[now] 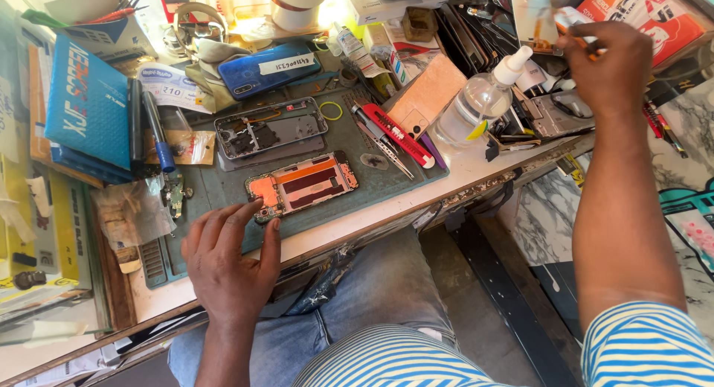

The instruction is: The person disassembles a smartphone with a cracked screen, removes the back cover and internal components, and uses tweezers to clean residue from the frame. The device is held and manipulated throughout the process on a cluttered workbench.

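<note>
The opened phone chassis with orange inner plates point(303, 184) is steadied on the bench by the released left hand point(227, 264), while a thin orange-handled tool point(579, 37) is grasped in the right hand's fingers point(606, 67).

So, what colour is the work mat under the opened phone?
Grey-green, seen in the head view: the mat under the opened phone.

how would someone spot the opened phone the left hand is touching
Start at the grey-green work mat on the bench. Near its front edge, at the fingertips of the left hand, lies an opened phone with its back removed. Unlike the grey phone frame behind it, its inside shows bright orange panels.
</note>
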